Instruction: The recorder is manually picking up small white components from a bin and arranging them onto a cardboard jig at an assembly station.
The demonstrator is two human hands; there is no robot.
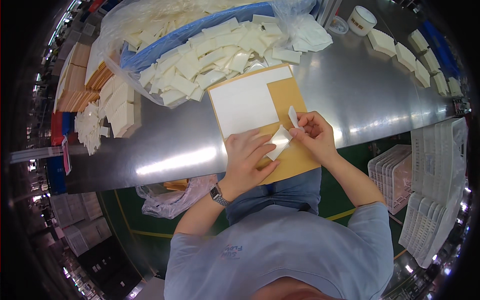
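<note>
A brown sheet of paper or card with a white L-shaped area lies at the near table edge, partly overhanging it. My left hand rests on it with fingers spread, the fingertips touching a small folded white piece. That piece stands slightly raised from the brown surface. Thumb and fingers of my right hand are pinched together on a narrow white slip, just right of the folded piece. Whether the slip and the folded piece are joined, I cannot tell.
Beyond the sheet, many flat cream-white packets spill from a plastic-lined blue bin. Brown stacks and white stacks stand at left. A white tub and rows of white pieces are at far right; white crates stand below.
</note>
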